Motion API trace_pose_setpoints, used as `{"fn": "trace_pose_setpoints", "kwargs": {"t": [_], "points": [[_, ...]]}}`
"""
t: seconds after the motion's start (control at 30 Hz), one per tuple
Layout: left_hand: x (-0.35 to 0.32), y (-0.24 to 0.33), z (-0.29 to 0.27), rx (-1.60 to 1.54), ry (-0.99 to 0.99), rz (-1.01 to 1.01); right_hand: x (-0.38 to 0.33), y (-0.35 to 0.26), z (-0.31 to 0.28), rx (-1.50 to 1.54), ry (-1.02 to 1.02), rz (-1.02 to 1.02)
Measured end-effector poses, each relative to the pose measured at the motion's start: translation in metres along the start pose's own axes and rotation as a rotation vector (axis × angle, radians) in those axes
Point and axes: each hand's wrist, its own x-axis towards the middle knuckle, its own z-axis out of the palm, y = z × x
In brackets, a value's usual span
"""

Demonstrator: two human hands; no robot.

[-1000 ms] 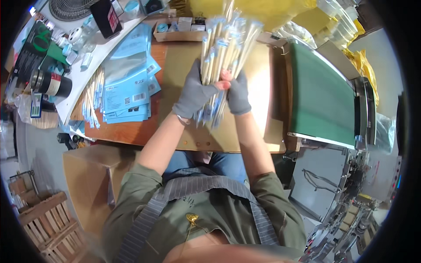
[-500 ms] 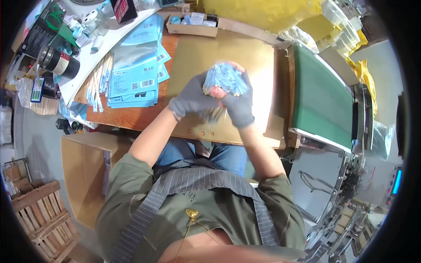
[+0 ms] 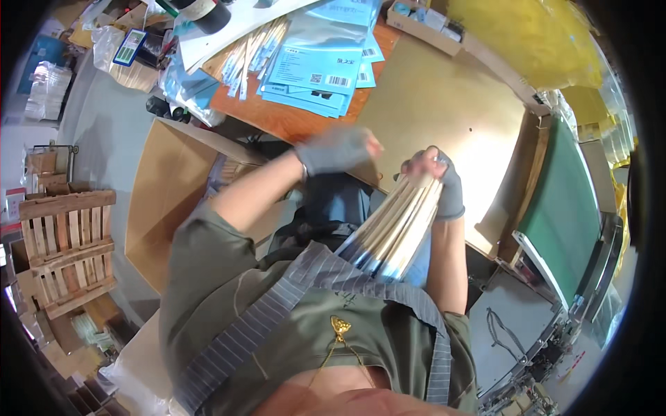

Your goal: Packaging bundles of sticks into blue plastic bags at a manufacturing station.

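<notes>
My right hand [image 3: 445, 179], in a grey fingerless glove, is closed round one end of a bundle of thin pale wooden sticks [image 3: 397, 230]. The sticks fan out toward my apron, and their lower ends are blue and white. Just left of it, my left hand [image 3: 338, 151], gloved the same way, is apart from the bundle over the table's front edge. Motion smears its fingers, and nothing shows plainly in them. Beyond it lie blue printed pouches [image 3: 312, 66] in a stack, with similar loose sticks [image 3: 251, 52] at their left.
A brown board [image 3: 444, 90] covers the worktop before me. To the right stands a green conveyor belt [image 3: 563, 208]. An open cardboard box [image 3: 163, 201] is at my left, with a wooden pallet [image 3: 69, 243] farther left. A small carton [image 3: 423, 28] sits at the back.
Both hands held the bundle upright over the board. My left hand has come off it and moved back; my right has brought it toward my body, blue ends down. The view has shifted left.
</notes>
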Motion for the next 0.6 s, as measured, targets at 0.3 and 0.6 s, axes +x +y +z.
{"fn": "trace_pose_setpoints", "kwargs": {"t": [0.3, 0.6], "points": [[-0.019, -0.134, -0.134, 1.033, 0.411, 0.223, -0.002, 0.0, 0.028, 0.009, -0.025, 0.012], [-0.02, -0.122, -0.144, 0.807, 0.383, 0.111, 0.002, 0.0, 0.038, -0.056, -0.012, 0.051]]}}
